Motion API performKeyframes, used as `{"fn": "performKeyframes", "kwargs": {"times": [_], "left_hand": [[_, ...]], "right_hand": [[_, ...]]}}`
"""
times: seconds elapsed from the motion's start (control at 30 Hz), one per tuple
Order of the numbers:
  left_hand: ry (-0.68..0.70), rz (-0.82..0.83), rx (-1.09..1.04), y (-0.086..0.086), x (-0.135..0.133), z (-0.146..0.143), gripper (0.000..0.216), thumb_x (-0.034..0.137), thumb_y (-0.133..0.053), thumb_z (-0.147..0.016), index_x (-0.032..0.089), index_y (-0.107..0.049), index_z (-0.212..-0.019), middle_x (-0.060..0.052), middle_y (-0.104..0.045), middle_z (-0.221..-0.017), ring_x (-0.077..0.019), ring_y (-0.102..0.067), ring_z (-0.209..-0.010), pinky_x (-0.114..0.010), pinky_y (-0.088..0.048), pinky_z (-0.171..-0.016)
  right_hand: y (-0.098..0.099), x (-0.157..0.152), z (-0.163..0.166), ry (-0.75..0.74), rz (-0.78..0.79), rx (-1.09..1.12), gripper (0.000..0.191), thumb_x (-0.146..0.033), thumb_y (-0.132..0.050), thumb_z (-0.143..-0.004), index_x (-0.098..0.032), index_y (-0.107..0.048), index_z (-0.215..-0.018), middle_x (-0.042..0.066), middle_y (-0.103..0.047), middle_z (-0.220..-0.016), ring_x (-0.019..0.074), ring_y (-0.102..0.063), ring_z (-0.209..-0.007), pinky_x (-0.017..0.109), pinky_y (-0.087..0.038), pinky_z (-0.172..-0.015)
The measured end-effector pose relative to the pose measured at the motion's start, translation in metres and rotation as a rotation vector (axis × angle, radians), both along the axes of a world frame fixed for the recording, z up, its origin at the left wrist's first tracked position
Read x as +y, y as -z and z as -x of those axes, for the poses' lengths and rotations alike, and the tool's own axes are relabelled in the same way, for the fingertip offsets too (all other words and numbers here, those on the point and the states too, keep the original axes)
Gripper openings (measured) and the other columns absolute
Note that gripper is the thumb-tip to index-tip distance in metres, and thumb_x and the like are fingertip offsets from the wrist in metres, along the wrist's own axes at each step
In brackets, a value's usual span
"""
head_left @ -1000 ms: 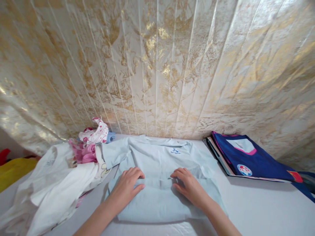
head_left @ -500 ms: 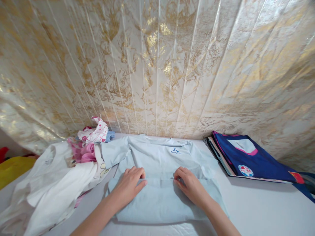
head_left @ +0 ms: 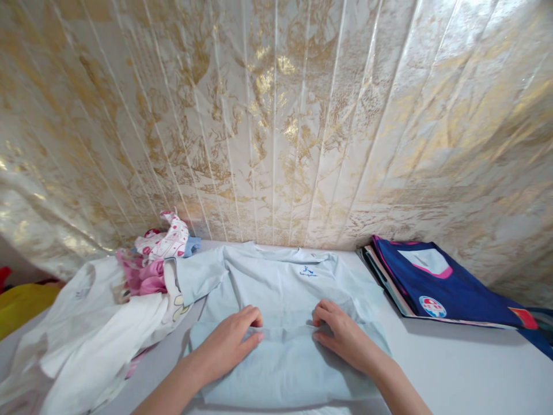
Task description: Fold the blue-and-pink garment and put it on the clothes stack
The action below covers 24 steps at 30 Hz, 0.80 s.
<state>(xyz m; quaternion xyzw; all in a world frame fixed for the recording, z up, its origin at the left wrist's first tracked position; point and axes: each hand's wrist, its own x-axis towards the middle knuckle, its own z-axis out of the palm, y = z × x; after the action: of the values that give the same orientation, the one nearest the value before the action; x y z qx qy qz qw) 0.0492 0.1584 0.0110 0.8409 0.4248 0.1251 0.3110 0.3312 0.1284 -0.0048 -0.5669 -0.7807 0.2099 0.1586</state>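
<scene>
A pale blue short-sleeved T-shirt (head_left: pixel 268 282) lies front up before me, its collar away from me and a small dark blue logo on the chest. Its lower part is turned up over the body as a flap with a cross edge at mid-shirt. My left hand (head_left: pixel 235 337) is curled at this edge left of centre, fingers beyond it and thumb on the near side. On the right, my right hand (head_left: pixel 339 334) has the same edge between its bent fingers and thumb. The fingertips of both hands are partly hidden in the cloth. The shirt's left sleeve spreads out flat.
A loose heap of white clothes (head_left: pixel 108 317) with pink garments (head_left: pixel 151 276) and a patterned piece (head_left: pixel 168 239) is at the left. A folded stack with a navy garment (head_left: pixel 458 288) on top stands at the right. Behind hangs a gold-patterned curtain (head_left: pixel 276 144).
Both hands have shifted slightly to the right and toward me, staying at the flap's edge. The view has tilted a little, so the whole scene sits slightly lower.
</scene>
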Motion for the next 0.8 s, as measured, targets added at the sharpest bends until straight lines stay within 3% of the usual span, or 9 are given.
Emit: {"fn": "performKeyframes", "kwargs": {"times": [0.23,0.4,0.67,0.8], "left_hand": [[-0.012,-0.095,0.018,-0.004,0.0,-0.001,0.006,0.022,-0.049,-0.086,0.022,-0.05,-0.08,0.002,-0.056,-0.085,-0.0163,-0.054,-0.084,-0.025,-0.037,-0.075],[-0.064,-0.081,0.002,-0.009,-0.004,0.003,0.008,0.026,-0.049,-0.088,0.023,-0.051,-0.081,0.003,-0.058,-0.084,-0.0162,-0.055,-0.081,-0.025,-0.036,-0.073],[-0.096,-0.069,-0.03,0.001,-0.002,0.007,0.004,0.022,-0.05,-0.084,0.023,-0.052,-0.08,0.003,-0.06,-0.085,-0.0157,-0.057,-0.082,-0.024,-0.038,-0.074],[-0.129,-0.051,-0.023,-0.002,-0.002,0.004,0.005,0.024,-0.049,-0.084,0.023,-0.051,-0.079,0.003,-0.061,-0.084,-0.0165,-0.059,-0.083,-0.025,-0.039,-0.075]], "right_hand": [[-0.005,-0.002,-0.001,0.014,0.096,0.07,0.012,-0.013,-0.053,-0.074,-0.023,-0.055,-0.081,0.0,-0.057,-0.094,0.0161,-0.056,-0.086,0.025,-0.039,-0.077],[-0.01,-0.001,-0.01,0.038,0.077,0.054,0.005,-0.019,-0.054,-0.077,-0.023,-0.056,-0.08,-0.001,-0.06,-0.082,0.018,-0.054,-0.085,0.028,-0.037,-0.08],[-0.015,-0.002,-0.01,0.033,0.1,0.078,0.009,-0.016,-0.055,-0.073,-0.022,-0.058,-0.079,-0.001,-0.064,-0.082,0.0174,-0.056,-0.081,0.028,-0.037,-0.077],[-0.011,-0.001,-0.011,0.044,0.111,0.104,0.005,-0.018,-0.053,-0.075,-0.021,-0.056,-0.077,-0.001,-0.063,-0.076,0.0156,-0.055,-0.074,0.025,-0.037,-0.069]]}}
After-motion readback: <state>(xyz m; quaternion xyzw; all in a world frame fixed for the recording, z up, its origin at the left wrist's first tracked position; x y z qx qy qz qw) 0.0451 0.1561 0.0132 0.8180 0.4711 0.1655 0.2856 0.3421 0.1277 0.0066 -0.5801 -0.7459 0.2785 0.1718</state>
